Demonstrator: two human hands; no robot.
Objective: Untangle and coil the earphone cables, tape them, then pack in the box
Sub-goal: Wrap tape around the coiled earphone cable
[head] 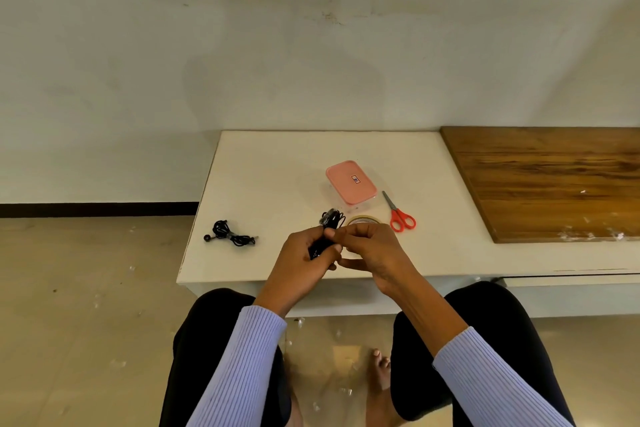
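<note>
My left hand grips a coiled black earphone cable above the near middle of the white table; the coil's top sticks out past my fingers. My right hand pinches the same coil at its middle, fingertips against my left thumb. A second black earphone bundle lies on the table at the left. A roll of clear tape sits just behind my right hand, partly hidden. The pink-lidded box stands shut further back.
Red-handled scissors lie right of the tape roll. A wooden board covers the table's right side. The wall rises right behind the table. My knees are under the table's front edge, and scraps litter the floor.
</note>
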